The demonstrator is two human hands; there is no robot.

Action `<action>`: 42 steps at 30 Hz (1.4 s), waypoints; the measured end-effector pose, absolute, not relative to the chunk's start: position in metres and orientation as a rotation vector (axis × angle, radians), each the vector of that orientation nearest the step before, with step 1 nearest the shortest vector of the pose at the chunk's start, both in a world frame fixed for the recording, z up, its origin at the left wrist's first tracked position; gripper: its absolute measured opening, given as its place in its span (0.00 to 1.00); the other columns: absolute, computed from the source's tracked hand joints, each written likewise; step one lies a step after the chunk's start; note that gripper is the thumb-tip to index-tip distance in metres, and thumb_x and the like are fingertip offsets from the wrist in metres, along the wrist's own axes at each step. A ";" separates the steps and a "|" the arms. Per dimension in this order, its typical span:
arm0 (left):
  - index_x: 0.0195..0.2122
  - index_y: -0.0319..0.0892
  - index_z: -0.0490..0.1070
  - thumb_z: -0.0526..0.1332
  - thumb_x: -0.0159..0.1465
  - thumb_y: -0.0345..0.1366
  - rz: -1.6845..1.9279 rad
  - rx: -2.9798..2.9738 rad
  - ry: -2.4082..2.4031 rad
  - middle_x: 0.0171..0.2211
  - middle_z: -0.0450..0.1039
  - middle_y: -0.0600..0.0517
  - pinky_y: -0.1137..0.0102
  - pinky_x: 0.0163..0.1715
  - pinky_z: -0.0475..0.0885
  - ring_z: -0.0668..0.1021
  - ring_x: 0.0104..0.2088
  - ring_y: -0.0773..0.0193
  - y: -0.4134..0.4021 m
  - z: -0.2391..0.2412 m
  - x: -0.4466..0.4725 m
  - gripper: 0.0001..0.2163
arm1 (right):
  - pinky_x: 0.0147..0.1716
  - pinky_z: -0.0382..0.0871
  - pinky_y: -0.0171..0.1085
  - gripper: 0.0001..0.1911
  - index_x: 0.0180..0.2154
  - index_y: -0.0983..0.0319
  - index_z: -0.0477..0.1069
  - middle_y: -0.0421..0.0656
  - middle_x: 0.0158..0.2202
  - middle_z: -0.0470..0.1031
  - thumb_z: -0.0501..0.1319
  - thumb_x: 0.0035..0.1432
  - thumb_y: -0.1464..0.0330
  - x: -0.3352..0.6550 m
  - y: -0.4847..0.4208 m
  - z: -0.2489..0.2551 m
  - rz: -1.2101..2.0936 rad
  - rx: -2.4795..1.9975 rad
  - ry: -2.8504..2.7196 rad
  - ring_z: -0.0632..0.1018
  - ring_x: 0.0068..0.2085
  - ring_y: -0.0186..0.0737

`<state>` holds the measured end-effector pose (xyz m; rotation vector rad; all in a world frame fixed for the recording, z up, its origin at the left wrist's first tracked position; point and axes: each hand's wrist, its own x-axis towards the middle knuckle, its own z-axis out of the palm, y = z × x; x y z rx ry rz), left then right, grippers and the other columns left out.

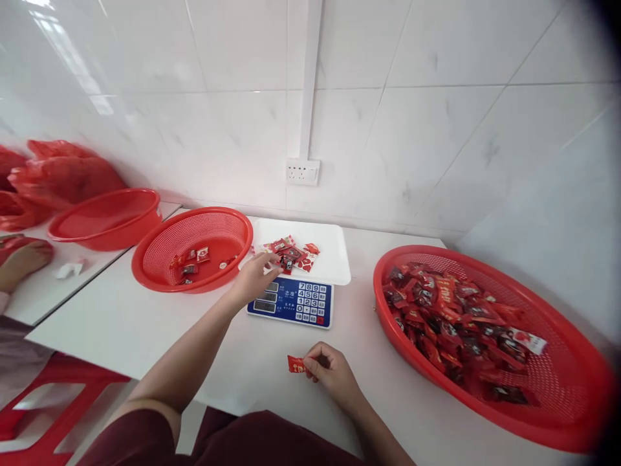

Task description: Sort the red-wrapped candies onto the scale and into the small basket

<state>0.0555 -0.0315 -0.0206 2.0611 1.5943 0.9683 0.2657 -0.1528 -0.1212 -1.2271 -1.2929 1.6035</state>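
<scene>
My right hand [330, 372] pinches a small red wrapped candy [295, 364] with gold lettering, just above the table in front of the scale. My left hand [256, 277] is over the left side of the white scale pan [334, 255]. Its thumb and fingertips close on a dark red wrapped candy [287, 261] at the edge of a small pile. Under the pile lies a white packet with a red pattern [305, 261]. Below the pan is the scale's blue keypad panel [291, 301]; its display digits are too faint to read.
At right stands a large red basket [412, 353] of wrapped candies. Left of the scale, another red basket [145, 275] holds several packets. Farther left are a red basin [109, 223], red plastic bags [63, 175] and another person's hand [26, 264]. A tiled wall with a socket [303, 172] rises behind.
</scene>
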 end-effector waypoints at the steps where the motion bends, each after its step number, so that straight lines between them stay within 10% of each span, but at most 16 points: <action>1: 0.41 0.43 0.73 0.62 0.58 0.38 0.914 2.128 1.599 0.40 0.76 0.50 0.67 0.38 0.72 0.76 0.36 0.62 -0.026 -0.018 0.060 0.10 | 0.25 0.63 0.37 0.14 0.24 0.60 0.67 0.38 0.20 0.71 0.65 0.47 0.57 0.268 -0.153 -0.125 1.600 -1.226 -1.289 0.69 0.23 0.35; 16: 0.40 0.43 0.73 0.56 0.64 0.37 1.256 2.138 1.583 0.40 0.76 0.49 0.69 0.38 0.73 0.77 0.39 0.62 -0.034 -0.030 0.058 0.08 | 0.25 0.63 0.36 0.16 0.24 0.61 0.69 0.36 0.21 0.72 0.68 0.45 0.56 0.276 -0.147 -0.126 1.594 -1.129 -1.341 0.70 0.22 0.33; 27: 0.42 0.44 0.74 0.60 0.61 0.42 0.584 1.911 1.169 0.37 0.77 0.52 0.71 0.32 0.71 0.74 0.30 0.66 -0.152 -0.100 0.076 0.12 | 0.29 0.65 0.37 0.16 0.26 0.61 0.71 0.37 0.23 0.72 0.67 0.47 0.55 0.281 -0.147 -0.131 1.527 -1.107 -1.326 0.71 0.25 0.34; 42: 0.34 0.42 0.76 0.59 0.60 0.33 0.537 1.803 1.100 0.34 0.78 0.51 0.70 0.36 0.70 0.76 0.34 0.64 -0.134 -0.096 0.075 0.07 | 0.28 0.65 0.37 0.18 0.24 0.61 0.69 0.37 0.21 0.70 0.64 0.49 0.52 0.271 -0.154 -0.126 1.444 -1.257 -1.411 0.70 0.25 0.34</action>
